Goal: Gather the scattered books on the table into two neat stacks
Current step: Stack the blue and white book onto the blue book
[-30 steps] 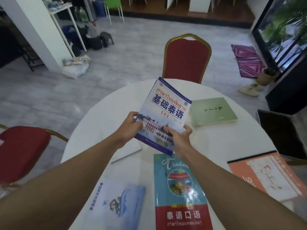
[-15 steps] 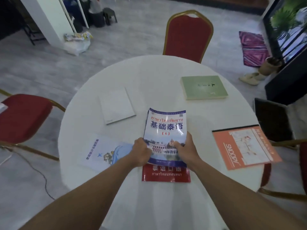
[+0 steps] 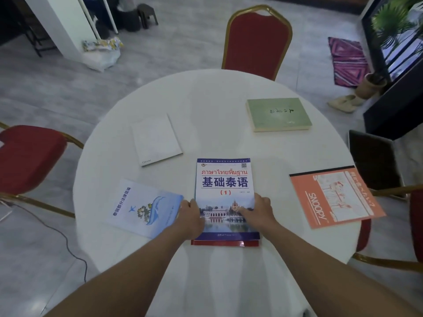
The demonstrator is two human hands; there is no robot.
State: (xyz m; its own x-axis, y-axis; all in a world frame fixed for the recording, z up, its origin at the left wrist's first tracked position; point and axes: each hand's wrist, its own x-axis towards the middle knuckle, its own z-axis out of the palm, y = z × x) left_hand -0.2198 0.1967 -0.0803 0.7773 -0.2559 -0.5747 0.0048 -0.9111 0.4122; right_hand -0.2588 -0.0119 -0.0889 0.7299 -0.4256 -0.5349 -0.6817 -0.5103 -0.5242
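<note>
A blue-and-white Thai textbook (image 3: 225, 179) lies flat on top of a red-edged book (image 3: 225, 243) near the front of the round white table (image 3: 206, 106). My left hand (image 3: 191, 216) grips the textbook's left edge and my right hand (image 3: 258, 212) its right edge, thumb on the cover. A pale blue booklet (image 3: 144, 208) lies just left of the stack. A white book (image 3: 156, 139) sits further back on the left, a green book (image 3: 278, 114) at the back right, and an orange Snoopy pad (image 3: 335, 197) on the right.
Red chairs with gold frames stand behind the table (image 3: 256, 40), to the left (image 3: 25, 156) and at the right edge (image 3: 415, 225). A dark bag (image 3: 373, 159) rests on a seat on the right. A black cable (image 3: 68, 245) trails on the floor at left.
The textbook, held up in the air a second ago, has come down onto the red-edged book and now lies squared on it, with both hands still at its sides.
</note>
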